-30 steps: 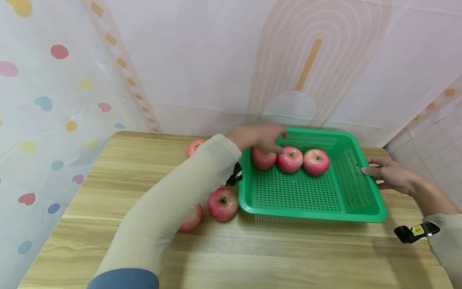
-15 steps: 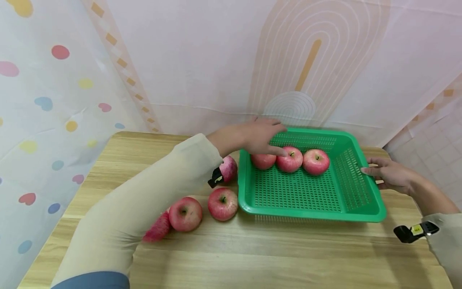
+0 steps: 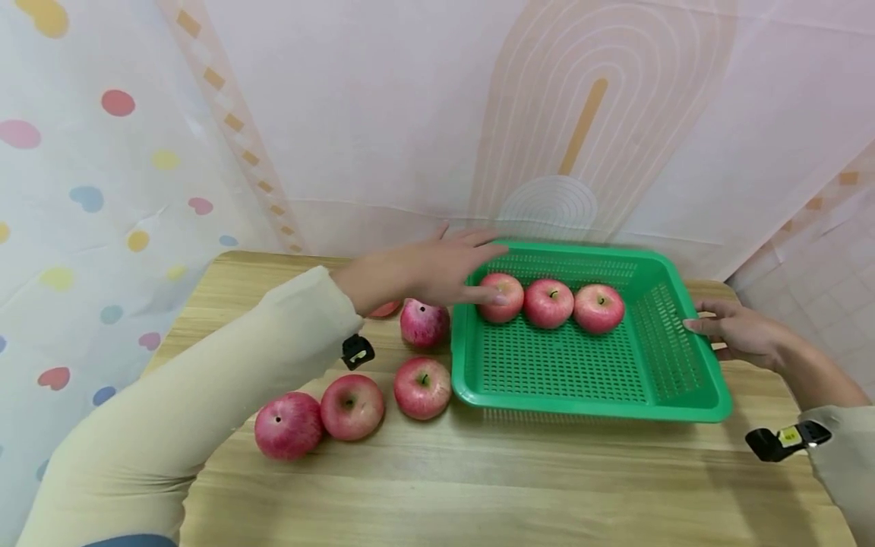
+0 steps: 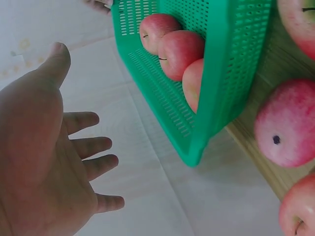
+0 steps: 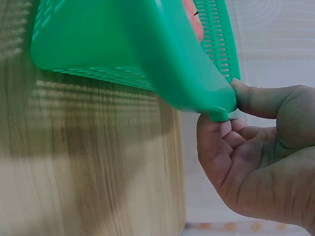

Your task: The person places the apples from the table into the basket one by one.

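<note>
My left hand (image 3: 444, 270) hovers with spread fingers over the left rim of a green plastic basket (image 3: 567, 406). Its palm is bare in the left wrist view, with nothing held. Inside the basket three red apples stand in a row: a left apple (image 3: 504, 296), a middle apple (image 3: 549, 304) and a right apple (image 3: 599, 308). At the basket's right side my right hand (image 3: 741, 333) pinches the rim; the right wrist view shows the thumb on the inner side and the fingers curled under the edge.
Left of the basket, several more apples lie on the wooden table (image 3: 478, 486). Among them are a dark pink apple (image 3: 425, 323), an apple (image 3: 422, 387) below it, another apple (image 3: 352, 407) and a streaked apple (image 3: 289, 425). A patterned cloth (image 3: 383, 114) hangs behind the table.
My left hand has drawn back leftward from above the basketed apples, its fingers spreading. Apples its sleeve covered now show on the table. The right hand and basket have stayed put.
</note>
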`<state>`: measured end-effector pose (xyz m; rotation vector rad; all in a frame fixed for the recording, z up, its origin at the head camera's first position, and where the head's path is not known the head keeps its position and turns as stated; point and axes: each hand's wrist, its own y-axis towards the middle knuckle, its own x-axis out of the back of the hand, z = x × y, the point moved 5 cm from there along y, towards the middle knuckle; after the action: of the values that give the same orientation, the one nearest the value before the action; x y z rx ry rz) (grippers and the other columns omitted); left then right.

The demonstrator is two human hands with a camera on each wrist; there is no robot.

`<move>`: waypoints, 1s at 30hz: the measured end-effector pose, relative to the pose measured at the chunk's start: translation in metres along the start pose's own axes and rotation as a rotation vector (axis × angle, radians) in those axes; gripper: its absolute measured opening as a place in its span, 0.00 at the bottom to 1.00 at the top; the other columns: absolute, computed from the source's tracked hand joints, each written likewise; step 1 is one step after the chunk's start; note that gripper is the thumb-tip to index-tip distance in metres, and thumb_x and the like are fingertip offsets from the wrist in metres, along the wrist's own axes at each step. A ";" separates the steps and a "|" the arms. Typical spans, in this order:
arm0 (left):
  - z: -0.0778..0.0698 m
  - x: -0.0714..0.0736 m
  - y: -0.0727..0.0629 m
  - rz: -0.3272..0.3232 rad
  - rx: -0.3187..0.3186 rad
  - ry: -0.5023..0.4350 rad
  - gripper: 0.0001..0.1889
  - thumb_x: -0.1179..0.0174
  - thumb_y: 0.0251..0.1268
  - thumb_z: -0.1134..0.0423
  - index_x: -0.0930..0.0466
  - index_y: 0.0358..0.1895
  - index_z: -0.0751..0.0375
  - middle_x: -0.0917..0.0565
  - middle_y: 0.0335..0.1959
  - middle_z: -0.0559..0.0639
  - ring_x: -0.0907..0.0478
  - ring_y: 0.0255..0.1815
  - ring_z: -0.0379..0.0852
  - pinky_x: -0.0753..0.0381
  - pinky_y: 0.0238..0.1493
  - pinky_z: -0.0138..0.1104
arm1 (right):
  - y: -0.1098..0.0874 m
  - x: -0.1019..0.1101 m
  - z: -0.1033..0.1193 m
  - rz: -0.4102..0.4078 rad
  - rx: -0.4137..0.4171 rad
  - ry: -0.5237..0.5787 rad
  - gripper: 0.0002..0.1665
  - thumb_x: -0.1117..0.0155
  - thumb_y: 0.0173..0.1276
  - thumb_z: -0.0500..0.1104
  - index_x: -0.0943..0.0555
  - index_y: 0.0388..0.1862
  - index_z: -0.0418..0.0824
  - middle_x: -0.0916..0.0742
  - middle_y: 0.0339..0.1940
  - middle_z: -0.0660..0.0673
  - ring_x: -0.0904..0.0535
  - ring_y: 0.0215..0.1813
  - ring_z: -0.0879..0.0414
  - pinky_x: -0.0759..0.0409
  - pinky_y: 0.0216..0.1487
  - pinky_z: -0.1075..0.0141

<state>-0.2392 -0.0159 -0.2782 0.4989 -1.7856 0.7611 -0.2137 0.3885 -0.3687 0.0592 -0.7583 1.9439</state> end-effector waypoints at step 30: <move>0.034 -0.016 -0.092 -0.160 -0.018 -0.094 0.41 0.43 0.74 0.41 0.45 0.81 0.57 0.44 0.81 0.60 0.51 0.82 0.57 0.61 0.76 0.64 | 0.001 0.000 -0.001 -0.004 0.003 0.007 0.12 0.54 0.84 0.39 0.31 0.59 0.34 0.14 0.42 0.49 0.14 0.42 0.55 0.14 0.44 0.56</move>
<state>-0.1961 -0.1057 -0.2772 0.6660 -1.8127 0.6188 -0.2139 0.3884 -0.3695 0.0554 -0.7494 1.9407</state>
